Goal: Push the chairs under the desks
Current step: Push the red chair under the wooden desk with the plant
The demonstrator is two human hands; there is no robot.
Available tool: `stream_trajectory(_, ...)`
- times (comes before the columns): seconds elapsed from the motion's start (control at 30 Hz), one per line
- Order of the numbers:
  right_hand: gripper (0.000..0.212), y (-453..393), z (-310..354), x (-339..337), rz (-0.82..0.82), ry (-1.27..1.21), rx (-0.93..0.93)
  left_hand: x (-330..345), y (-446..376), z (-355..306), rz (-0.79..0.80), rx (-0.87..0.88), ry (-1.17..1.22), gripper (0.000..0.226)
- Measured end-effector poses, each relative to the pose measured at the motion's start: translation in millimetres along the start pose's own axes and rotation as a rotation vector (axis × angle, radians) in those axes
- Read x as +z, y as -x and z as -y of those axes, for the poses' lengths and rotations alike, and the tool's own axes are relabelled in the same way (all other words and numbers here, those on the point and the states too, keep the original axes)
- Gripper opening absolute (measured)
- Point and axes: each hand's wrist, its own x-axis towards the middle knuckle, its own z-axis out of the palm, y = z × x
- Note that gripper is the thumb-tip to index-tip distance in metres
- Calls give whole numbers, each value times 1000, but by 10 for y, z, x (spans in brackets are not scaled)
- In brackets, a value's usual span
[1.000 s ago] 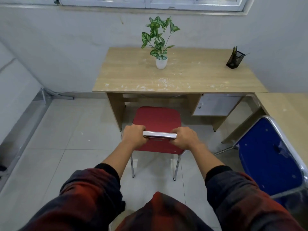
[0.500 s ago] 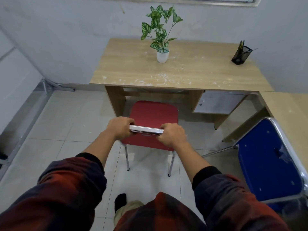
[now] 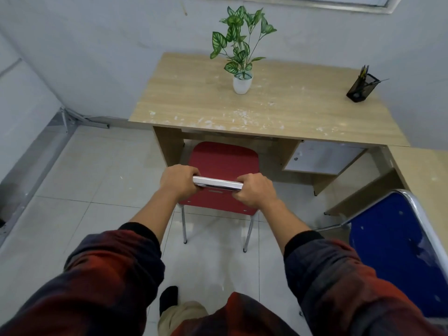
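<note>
Both hands, left hand [image 3: 179, 179] and right hand [image 3: 255, 190], hold the red chair [image 3: 224, 161] top bar tight; push straight toward 12 o'clock under the worktop [image 3: 194, 103].

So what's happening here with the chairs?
A person grips the chrome top bar of a red chair with the left hand and right hand, facing it toward a wooden desk. The seat's front edge is at the desk's edge. A blue chair waits at the right, beside another desk.

A red chair [image 3: 224, 163] is showing beside a blue chair [image 3: 397, 251]; green white-veined leaves [image 3: 238, 42] are topping a white pot [image 3: 242, 84].
</note>
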Motion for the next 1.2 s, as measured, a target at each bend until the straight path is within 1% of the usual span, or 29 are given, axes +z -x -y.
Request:
stream_trajectory(0.2, 34, -146, -51, -25, -11, 4, 51, -3, -187, 11, 7, 54, 10, 18)
stream_trajectory(0.33, 34, -248, 80, 67, -62, -9, 98, -61, -310, 170, 71, 56, 23, 19)
stream_trajectory(0.5, 36, -452, 329, 145, -79, -24, 105, -171, -505, 464, 107, 53, 10, 20)
stream_trajectory(0.67, 31, -654, 486, 106, -41, -27, 65, -229, -745, 691, 131, 67, 2, 22)
stream_trajectory(0.8, 32, -839, 436, -20, 27, -27, 59, -251, -943, 652, 113, 67, -2, 23)
stream_trajectory(1.0, 37, -1051, 153, -273, 114, -9, 168, -181, -1191, 367, 68, 137, 65, 28)
stream_trajectory(1.13, 37, -1064, 269, -189, 75, 22, 286, -171, -1195, 480, 124, 233, 163, 33)
stream_trajectory(1.2, 42, -1089, 335, -144, 69, 33, 345, -197, -1221, 547, 170, 260, 211, 34)
